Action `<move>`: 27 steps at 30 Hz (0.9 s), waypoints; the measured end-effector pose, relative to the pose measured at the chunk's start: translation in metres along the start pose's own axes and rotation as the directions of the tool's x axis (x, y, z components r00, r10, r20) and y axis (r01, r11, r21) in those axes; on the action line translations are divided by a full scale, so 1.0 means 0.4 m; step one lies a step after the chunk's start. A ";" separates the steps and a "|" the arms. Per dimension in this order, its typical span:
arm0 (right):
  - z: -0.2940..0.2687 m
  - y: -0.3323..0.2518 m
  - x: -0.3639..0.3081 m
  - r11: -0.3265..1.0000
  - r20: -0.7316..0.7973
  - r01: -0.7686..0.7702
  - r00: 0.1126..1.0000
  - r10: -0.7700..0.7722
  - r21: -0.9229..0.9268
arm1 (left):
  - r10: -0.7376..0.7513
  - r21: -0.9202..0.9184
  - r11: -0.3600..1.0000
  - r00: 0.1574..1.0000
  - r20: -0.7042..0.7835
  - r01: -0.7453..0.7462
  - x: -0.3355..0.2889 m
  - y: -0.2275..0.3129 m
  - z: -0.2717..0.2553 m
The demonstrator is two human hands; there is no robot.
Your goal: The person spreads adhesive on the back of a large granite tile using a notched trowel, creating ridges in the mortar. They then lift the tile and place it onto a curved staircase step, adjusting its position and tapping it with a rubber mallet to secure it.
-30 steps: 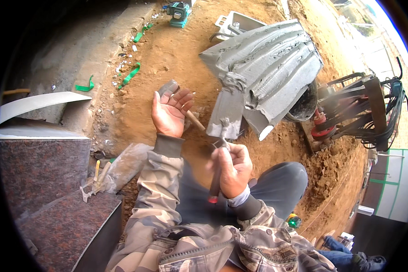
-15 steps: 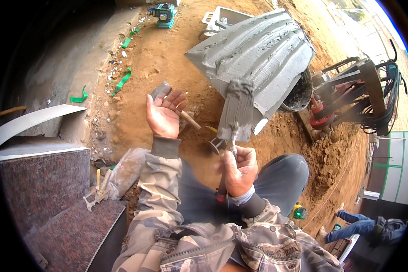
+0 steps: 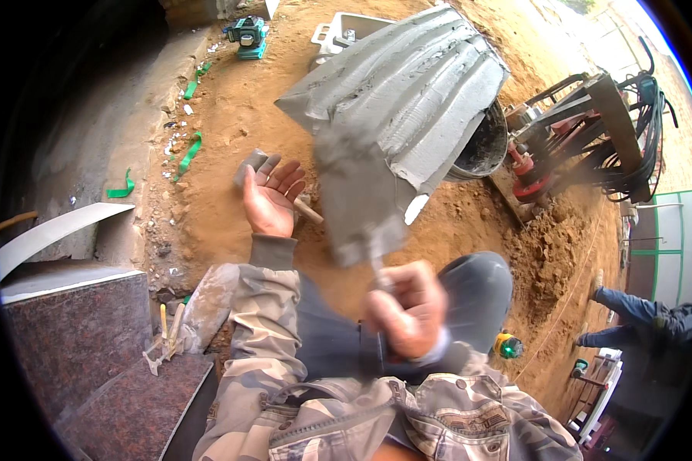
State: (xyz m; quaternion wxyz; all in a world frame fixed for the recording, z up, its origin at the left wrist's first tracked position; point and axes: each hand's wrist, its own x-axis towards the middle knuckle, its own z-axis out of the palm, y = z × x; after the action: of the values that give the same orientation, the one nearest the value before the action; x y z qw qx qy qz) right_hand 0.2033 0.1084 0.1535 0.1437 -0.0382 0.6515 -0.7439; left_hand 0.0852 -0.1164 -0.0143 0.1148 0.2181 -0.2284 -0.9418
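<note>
My right hand [image 3: 409, 311] is wrapped round the handle of a trowel [image 3: 361, 219], slightly blurred by motion. Wet grey mortar coats its blade, which overlaps the near left part of a slab [image 3: 423, 96] in this view; whether they touch I cannot tell. Thick grey mortar in long combed ridges covers that slab. My left hand [image 3: 273, 201] is held palm up with its fingers spread and nothing in it. Beyond it a hammer lies on the dirt, its grey head [image 3: 247, 165] and wooden handle [image 3: 309, 213] showing partly.
Under the slab's right side stands a black bucket [image 3: 480, 146]; a white tub [image 3: 354, 29] is behind it. A teal laser level [image 3: 247, 37] sits farther back. Reddish stone steps [image 3: 77, 323] flank my left, with tools on them. At right are a metal-framed machine [image 3: 592, 131] and a person [image 3: 646, 311].
My right hand has drawn the trowel toward me and leftward from the slab's near edge. The left hand stays open. The person at right has shifted their legs.
</note>
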 end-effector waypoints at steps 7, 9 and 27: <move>-0.307 -0.278 0.100 0.746 -0.024 0.367 0.890 -0.456 -0.556 | -0.186 0.164 0.975 0.957 0.223 0.151 -0.035 -0.076 0.069; -0.416 -0.206 0.116 0.905 -0.040 0.150 0.983 -0.180 -0.398 | -0.269 0.174 0.959 0.913 0.306 0.225 -0.057 -0.118 0.096; -0.580 0.333 0.215 0.580 0.305 0.549 0.829 -0.468 -0.602 | -0.333 0.188 0.942 0.829 0.449 0.277 -0.195 -0.140 0.192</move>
State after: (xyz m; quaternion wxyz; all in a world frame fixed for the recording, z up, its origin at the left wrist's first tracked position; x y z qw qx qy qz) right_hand 0.0864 0.2935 -0.0227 -0.0624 -0.3141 0.8249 -0.4658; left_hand 0.1118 -0.0137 0.0481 -0.1093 0.0208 -0.2653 -0.9577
